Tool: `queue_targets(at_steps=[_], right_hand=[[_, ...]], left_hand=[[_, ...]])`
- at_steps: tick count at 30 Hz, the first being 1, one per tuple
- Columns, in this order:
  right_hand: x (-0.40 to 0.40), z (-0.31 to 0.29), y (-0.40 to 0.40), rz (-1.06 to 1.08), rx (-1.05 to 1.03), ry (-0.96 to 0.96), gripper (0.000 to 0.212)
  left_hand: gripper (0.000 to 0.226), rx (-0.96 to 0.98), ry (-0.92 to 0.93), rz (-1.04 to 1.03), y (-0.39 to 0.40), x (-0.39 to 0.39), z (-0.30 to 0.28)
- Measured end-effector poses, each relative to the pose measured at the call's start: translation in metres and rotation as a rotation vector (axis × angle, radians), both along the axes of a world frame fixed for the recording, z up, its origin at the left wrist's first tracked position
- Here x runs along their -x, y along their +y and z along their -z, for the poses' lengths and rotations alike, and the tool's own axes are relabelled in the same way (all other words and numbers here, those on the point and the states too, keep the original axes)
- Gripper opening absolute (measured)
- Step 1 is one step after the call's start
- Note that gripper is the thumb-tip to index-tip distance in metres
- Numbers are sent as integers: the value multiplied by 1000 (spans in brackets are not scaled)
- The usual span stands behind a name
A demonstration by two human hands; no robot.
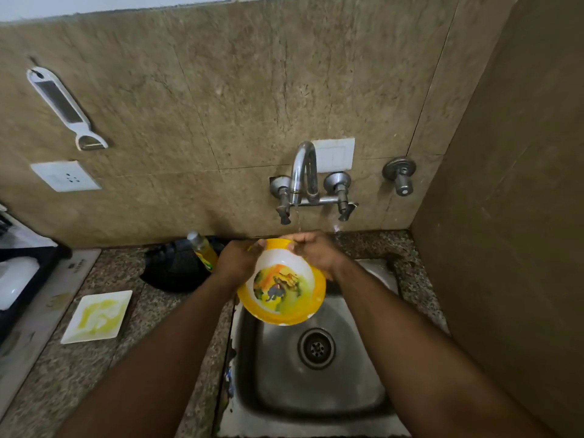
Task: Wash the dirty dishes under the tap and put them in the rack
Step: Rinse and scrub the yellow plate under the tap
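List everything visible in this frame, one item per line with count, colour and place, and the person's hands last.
bowl: 1, yellow with white inside and a printed picture, held tilted over the sink under the tap
tap: 1, chrome, on the wall, thin stream running
sink: 1, steel, below the bowl
square plate: 1, white with yellow smears, on the counter at left
soap bottle: 1, yellow liquid, behind the left hand
grater: 1, white, hanging on the wall
wall socket: 1, white, below the grater
left hand: grips the bowl's left rim
right hand: grips the bowl's far rim
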State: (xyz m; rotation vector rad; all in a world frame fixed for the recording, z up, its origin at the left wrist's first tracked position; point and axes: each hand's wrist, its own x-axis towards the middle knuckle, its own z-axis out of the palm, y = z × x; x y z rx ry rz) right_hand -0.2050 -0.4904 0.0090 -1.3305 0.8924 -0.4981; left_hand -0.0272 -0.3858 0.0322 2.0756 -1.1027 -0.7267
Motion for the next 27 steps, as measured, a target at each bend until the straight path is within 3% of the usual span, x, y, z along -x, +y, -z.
queue_targets(at_steps=[3,6,8,10,13,15,18,19,21,23,27], right_hand=[[12,17,7,104,-235,-202,37],[7,38,17,294,-64,7,13],[5,42,17,397,124,178,50],[5,36,16,434,192,207,63],[6,26,11,266,187,142,38],[12,24,10,197,23,-27,15],[19,28,15,210,-200,-191,27],[17,29,17,255,-202,-151,23],[8,31,22,366,-201,-8,40],[2,27,22,440,-156,76,50],[13,19,12,351,52,131,37]], left_hand=[[57,92,-1,-112,5,1,5],[48,135,-89,-111,15,21,11],[55,165,-78,-125,23,33,17],[58,181,-60,-174,28,38,20],[46,238,-99,-246,30,41,16],[39,271,-95,-322,31,42,8],[36,304,-101,-385,31,42,3],[36,317,-102,-391,30,44,2],[35,351,-72,-426,30,50,4],[36,347,-43,-431,29,53,8],[48,134,30,-317,26,34,10]])
